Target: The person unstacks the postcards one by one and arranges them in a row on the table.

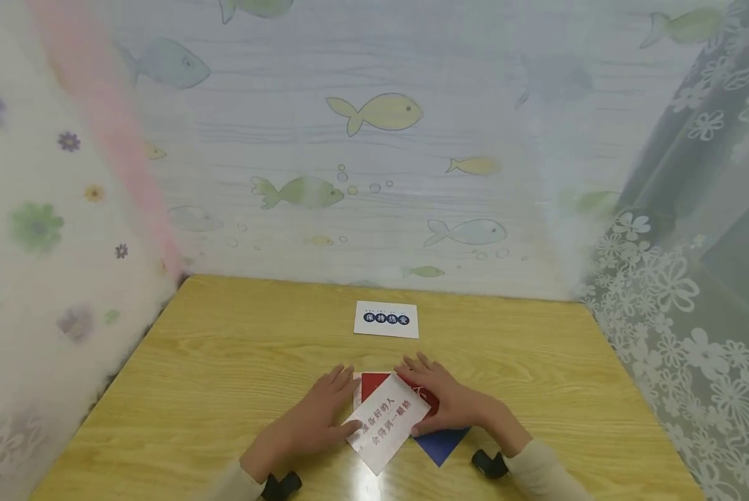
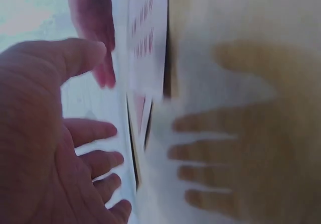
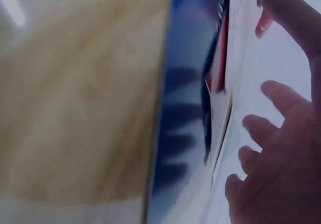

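A small pile of cards lies on the table between my two hands. On top is a white card point(image 1: 383, 424) with red Chinese characters, turned at a slant. Beneath it show a red card point(image 1: 373, 384) and the corner of a blue card point(image 1: 440, 445). At the pile's left side is my left hand point(image 1: 314, 419), fingers extended and thumb over the white card's left edge. My right hand point(image 1: 447, 398) spreads over the pile's right side, thumb near the white card's right edge. In the left wrist view the left fingers point(image 2: 98, 161) are apart, with nothing gripped.
Beyond the pile lies another white card point(image 1: 387, 332) with dark blue round characters. The wooden table point(image 1: 243, 334) ends at a fish-print curtain point(image 1: 274, 229) behind, with a floral sheet point(image 1: 36, 264) at left and white lace point(image 1: 674, 334) at right. A black device is on each wrist.
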`<state>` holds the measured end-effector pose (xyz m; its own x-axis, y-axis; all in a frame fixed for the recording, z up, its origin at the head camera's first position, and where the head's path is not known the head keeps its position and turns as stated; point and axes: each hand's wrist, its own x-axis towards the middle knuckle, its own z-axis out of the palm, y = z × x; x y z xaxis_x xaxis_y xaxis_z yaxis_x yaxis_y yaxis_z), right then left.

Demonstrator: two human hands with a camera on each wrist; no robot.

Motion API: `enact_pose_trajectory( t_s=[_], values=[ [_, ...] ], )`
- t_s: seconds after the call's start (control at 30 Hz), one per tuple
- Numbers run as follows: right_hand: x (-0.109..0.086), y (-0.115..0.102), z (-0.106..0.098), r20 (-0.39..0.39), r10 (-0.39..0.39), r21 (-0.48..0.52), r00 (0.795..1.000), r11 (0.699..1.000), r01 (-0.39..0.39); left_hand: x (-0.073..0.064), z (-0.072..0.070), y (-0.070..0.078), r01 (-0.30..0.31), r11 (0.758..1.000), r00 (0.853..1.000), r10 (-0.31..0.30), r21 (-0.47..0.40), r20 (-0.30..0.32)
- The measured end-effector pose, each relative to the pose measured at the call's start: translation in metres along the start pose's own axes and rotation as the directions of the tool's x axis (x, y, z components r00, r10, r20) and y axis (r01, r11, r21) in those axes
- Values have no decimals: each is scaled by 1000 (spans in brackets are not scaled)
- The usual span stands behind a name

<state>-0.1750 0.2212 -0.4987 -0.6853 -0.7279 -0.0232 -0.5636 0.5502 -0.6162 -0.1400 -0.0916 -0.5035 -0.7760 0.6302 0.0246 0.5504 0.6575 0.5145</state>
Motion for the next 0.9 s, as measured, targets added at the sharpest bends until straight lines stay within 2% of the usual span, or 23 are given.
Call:
enact_pose_trajectory(
  t_s=[0.07, 0.23, 0.43, 0.6, 0.77, 0.9],
  values=[
    [-2, -1, 2, 18, 21, -34, 1000, 999, -20, -7, 4, 9, -2, 999, 1000, 3, 46, -19],
    [-7, -6, 7, 49, 95, -129, 994, 988, -88, -21, 12, 31, 45, 982, 998, -38, 184, -41],
    [-13, -19, 9, 31, 157, -218, 987, 965, -146, -30, 17, 43, 71, 944, 997, -66, 322, -27],
    [-17, -32, 11, 6, 143, -287, 990, 948, -135, -31, 21, 43, 85, 937, 996, -75, 340, -43],
    [-23, -39, 13, 6, 147, -335, 989, 932, -137, -32, 21, 39, 87, 944, 996, -77, 319, -43],
    [-27, -38, 15, 3, 155, -327, 988, 934, -145, -33, 18, 31, 94, 957, 996, -92, 275, -22]
  ],
)
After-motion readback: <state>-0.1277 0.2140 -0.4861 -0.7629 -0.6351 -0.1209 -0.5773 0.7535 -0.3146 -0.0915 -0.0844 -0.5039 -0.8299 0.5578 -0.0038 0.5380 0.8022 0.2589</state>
